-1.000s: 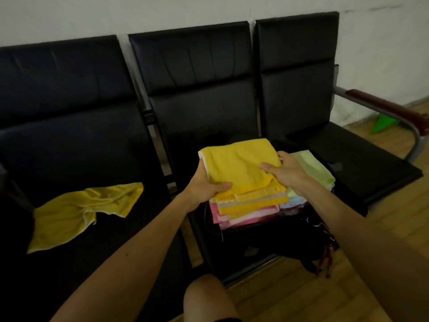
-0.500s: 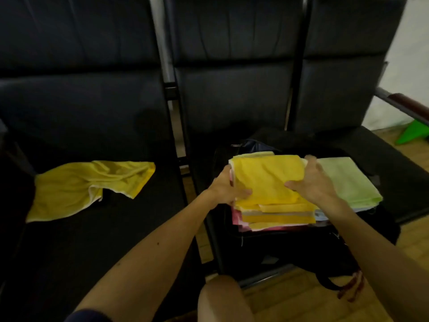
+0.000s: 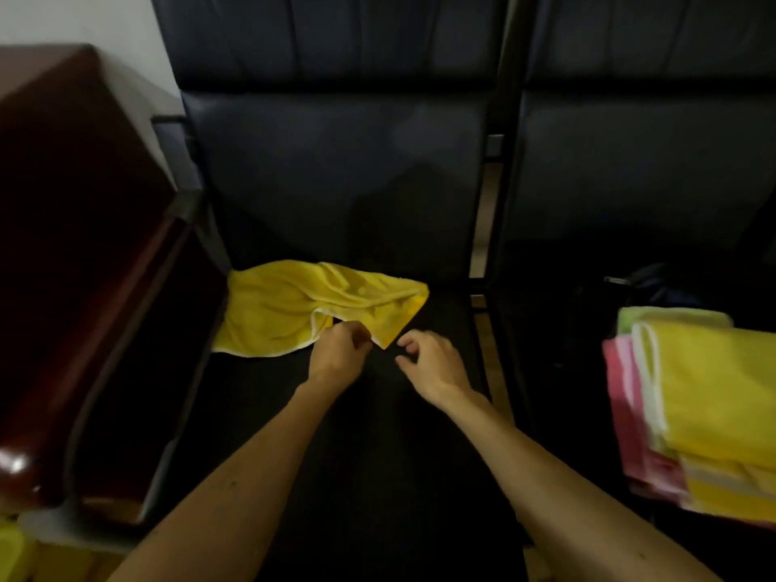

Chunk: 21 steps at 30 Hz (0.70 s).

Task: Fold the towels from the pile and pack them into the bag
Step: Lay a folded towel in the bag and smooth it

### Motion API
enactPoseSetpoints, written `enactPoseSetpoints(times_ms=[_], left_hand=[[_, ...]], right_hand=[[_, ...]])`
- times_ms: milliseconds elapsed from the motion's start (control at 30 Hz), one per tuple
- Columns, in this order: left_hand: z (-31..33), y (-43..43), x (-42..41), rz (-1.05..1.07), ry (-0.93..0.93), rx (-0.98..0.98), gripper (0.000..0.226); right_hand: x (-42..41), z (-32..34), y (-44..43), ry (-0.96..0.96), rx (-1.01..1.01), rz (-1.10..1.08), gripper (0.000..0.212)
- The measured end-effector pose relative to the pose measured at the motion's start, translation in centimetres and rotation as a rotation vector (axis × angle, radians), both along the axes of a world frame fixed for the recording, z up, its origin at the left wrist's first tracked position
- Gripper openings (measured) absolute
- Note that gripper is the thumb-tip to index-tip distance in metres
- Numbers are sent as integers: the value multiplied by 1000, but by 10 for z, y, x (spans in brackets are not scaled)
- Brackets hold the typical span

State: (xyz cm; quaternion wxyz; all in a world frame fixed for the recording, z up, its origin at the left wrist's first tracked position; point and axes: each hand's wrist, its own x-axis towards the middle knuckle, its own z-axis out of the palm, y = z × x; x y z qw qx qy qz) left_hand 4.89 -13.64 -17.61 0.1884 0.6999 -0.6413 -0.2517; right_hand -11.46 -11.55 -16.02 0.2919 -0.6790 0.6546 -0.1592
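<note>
A waiting area, by the look of it, as found in a hall or lobby: black padded seats (image 3: 336, 182) are joined side by side on a dark metal frame (image 3: 499, 203). The row is ended by a glossy brown armrest (image 3: 63, 245) and backed by a plain white wall (image 3: 63, 18), and wooden floor (image 3: 478, 245) is glimpsed between the seats.

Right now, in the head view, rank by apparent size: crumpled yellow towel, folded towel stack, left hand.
Folded towel stack and crumpled yellow towel: about alike; stack is nearer and cropped, so unranked.
Left hand: smallest.
</note>
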Motion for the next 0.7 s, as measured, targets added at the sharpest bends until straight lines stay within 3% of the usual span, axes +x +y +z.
enactPoseSetpoints(times_ms=[167,300,467,600,633,700], left_hand=[[-40,-27,-5,-200,-194,-10,45],[-63,-39,-3,-222,-237,-49,31],[-71,-30,-6,-253,-247,-108,27],[-74,-11,-12,-386,-487,-10,32],[-45,11,-13,-467,-551,-2,36],[-46,28,-13,-663,-650,117,40]], right_hand=[[19,-42,-49,242,101,187,48],[21,-63,-69,500,145,300,48],[28,-70,-64,464,-36,230,27],[29,-81,-35,444,12,213,26],[18,-54,-9,458,32,244,25],[19,-64,9,502,171,370,26]])
